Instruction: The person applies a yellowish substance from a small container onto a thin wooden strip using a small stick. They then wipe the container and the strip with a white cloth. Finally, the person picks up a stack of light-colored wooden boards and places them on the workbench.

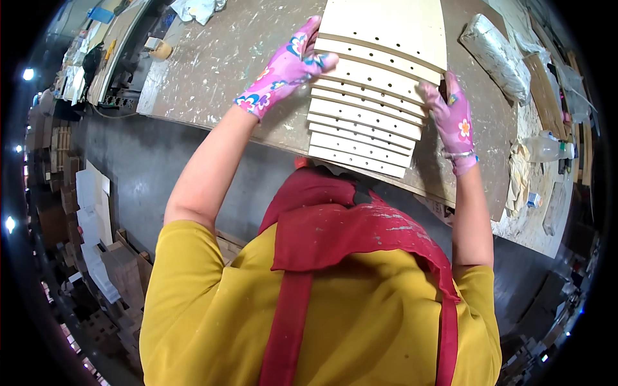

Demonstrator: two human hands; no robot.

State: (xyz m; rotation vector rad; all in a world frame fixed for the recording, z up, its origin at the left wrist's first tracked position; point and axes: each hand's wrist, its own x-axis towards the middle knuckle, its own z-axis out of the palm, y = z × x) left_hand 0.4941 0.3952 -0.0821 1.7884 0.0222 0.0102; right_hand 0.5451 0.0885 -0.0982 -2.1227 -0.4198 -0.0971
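Note:
Several pale wooden panels (384, 35) with rows of small drilled holes lie overlapped like steps on the workbench (212, 71), their lowest edges reaching the bench's near edge. My left hand (283, 67), in a pink flowered glove, is at the left edge of the upper panels with its fingers apart and the thumb toward the panel edge. On the opposite side my right hand (452, 119), gloved the same way, has its fingertips at the right edge of the panels, fingers apart. Both hands flank the stack; whether the fingers press on it is hard to tell.
A wrapped silvery package (496, 58) lies right of the panels. Farther right are a clear plastic bottle (547, 149), a cream cloth (518, 177) and wood strips (546, 96). A tape roll (161, 50) sits at the bench's left, a crumpled plastic bag (198, 9) at the back.

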